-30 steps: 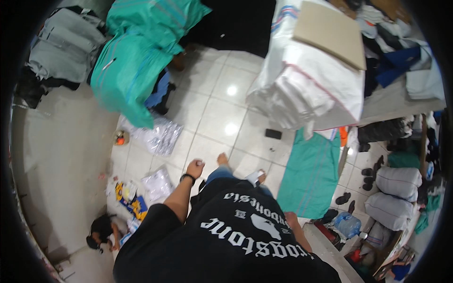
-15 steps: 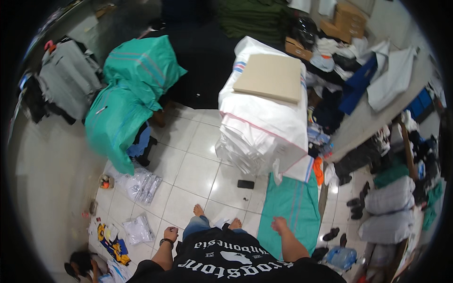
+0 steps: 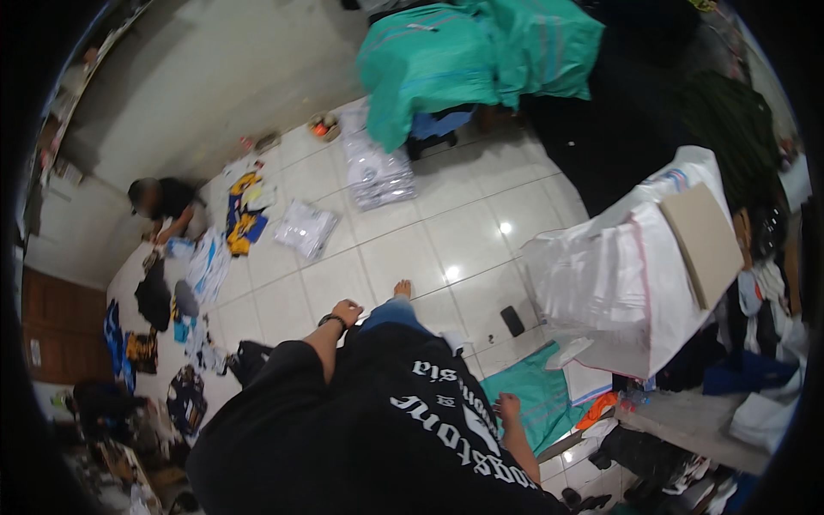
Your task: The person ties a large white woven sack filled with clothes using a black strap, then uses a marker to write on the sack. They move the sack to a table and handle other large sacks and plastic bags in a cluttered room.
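My left hand (image 3: 346, 312) hangs beside my thigh, a dark bracelet on its wrist. Its fingers are loosely bent and I see nothing in them. On the other side, my right hand (image 3: 509, 404) hangs above a flat green sack (image 3: 539, 433) on the floor, also with nothing visible in its relaxed fingers. A dark phone (image 3: 512, 321) lies on the tiles ahead of that hand. Farther right stands a large white sack (image 3: 674, 339) filled with clear-wrapped packets (image 3: 592, 270). A beige cardboard sheet (image 3: 704, 245) rests on its top.
Two bulging green sacks (image 3: 429, 64) stand at the far side. Near them lie stacked wrapped garments (image 3: 378, 172), a single packet (image 3: 306, 228) and a small basket (image 3: 324, 126). A person (image 3: 176, 202) sits by the left wall among scattered clothes (image 3: 245, 206). Shoes and cloth crowd the lower right.
My view has swung to the left, so the sacks have shifted rightward and the seated person shows more fully. My bare feet have moved in a step. Both hands remain low at my sides.
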Available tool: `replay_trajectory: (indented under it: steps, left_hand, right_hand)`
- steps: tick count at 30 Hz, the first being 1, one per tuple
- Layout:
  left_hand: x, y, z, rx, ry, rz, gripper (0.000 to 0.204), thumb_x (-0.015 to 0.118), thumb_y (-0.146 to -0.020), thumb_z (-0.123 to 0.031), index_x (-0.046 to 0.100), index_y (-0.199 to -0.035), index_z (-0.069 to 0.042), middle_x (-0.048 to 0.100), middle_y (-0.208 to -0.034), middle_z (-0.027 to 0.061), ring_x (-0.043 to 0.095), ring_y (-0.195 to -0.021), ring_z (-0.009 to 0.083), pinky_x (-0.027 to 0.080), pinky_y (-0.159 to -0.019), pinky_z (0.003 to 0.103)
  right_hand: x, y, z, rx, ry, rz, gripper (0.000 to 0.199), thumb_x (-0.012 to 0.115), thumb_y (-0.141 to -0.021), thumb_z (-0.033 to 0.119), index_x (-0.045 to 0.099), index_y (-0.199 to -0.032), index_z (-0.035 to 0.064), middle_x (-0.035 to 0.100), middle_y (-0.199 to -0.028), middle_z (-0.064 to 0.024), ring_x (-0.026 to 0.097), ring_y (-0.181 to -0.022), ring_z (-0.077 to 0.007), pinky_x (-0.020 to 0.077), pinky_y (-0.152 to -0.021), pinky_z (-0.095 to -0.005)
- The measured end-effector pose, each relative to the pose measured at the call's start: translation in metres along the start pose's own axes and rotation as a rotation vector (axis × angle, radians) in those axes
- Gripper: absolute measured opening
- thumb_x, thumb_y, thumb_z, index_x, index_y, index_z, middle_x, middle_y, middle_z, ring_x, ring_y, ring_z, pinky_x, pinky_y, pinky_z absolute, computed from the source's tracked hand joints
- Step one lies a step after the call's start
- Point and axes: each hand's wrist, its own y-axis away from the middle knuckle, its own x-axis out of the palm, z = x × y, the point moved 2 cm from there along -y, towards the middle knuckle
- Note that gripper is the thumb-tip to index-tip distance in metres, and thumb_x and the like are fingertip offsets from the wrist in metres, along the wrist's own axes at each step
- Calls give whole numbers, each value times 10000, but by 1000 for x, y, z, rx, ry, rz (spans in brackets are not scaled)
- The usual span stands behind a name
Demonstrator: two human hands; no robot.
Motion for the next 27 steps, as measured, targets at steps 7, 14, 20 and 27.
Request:
replay_trajectory:
  steps: [7, 14, 20, 27]
  left_hand:
    - [5, 8, 51, -311, 227, 52, 421, 687, -802, -438, 721, -1040, -92, 718, -1019, 168, 675, -1011, 296, 509, -915, 384]
    - [2, -37, 116, 193, -413, 331, 379, 560, -814, -413, 742, -897, -91, 701, -952, 200, 673, -938, 353, 525, -827, 441]
    - [-31, -71, 109, 535, -496, 491, 321, 550, -861, -383, 678, -1051, -158, 703, -960, 145, 664, -929, 357, 519, -765, 485]
    - [-102, -175, 66, 604, -894, 519, 279, 622, -853, -311, 616, -987, -66, 696, -885, 122, 665, -845, 328, 510, -694, 465]
  right_hand:
    - [-21, 22, 20, 118, 142, -24, 374, 618, -908, 237, 530, -1187, 4, 640, -933, -134, 632, -725, -222, 487, -592, -360]
    - [20, -12, 61, -43, 0, -43, 210, 615, -903, 230, 568, -973, 37, 622, -726, -117, 568, -531, -220, 459, -464, -336]
    - [100, 26, 161, -485, 458, -301, 413, 664, -824, 343, 636, -1038, -9, 670, -996, -251, 649, -929, -401, 511, -831, -454]
    - [117, 117, 161, -510, 99, -134, 436, 652, -884, 364, 589, -1156, 29, 688, -992, -139, 665, -860, -274, 522, -752, -383]
